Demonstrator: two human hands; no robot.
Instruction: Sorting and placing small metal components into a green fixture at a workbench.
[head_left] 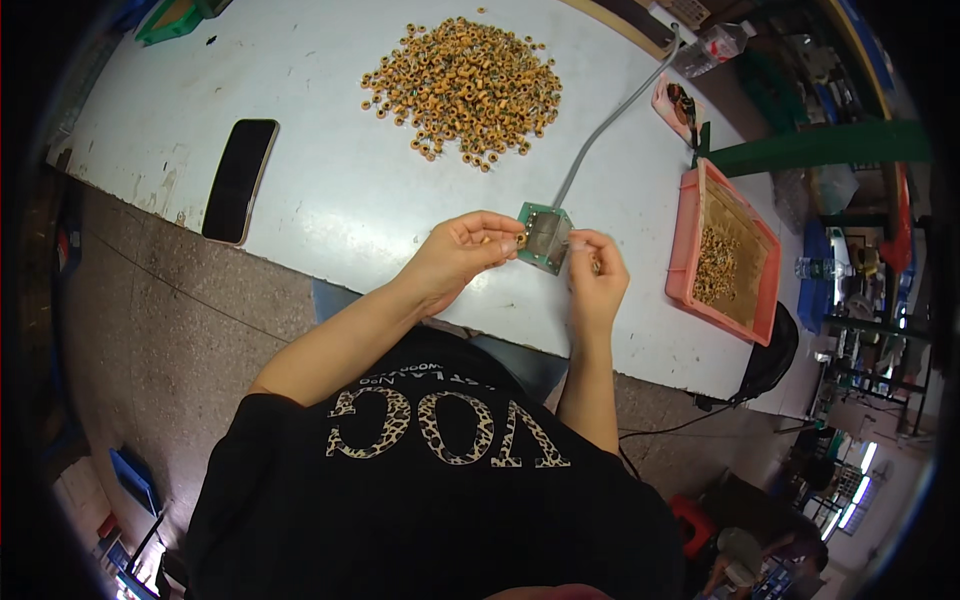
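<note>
Small green-edged box (545, 242) between hands, toward near edge of table (320, 185). Left hand (462, 255) pinches small yellow ring (520, 240) at box's left side; right hand (598, 275) curled at its right, grip cannot tell.

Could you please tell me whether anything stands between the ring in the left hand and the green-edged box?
Nothing visible does: the left hand holds the ring right at the left side of the green-edged box; whether they touch, I cannot tell.
</note>
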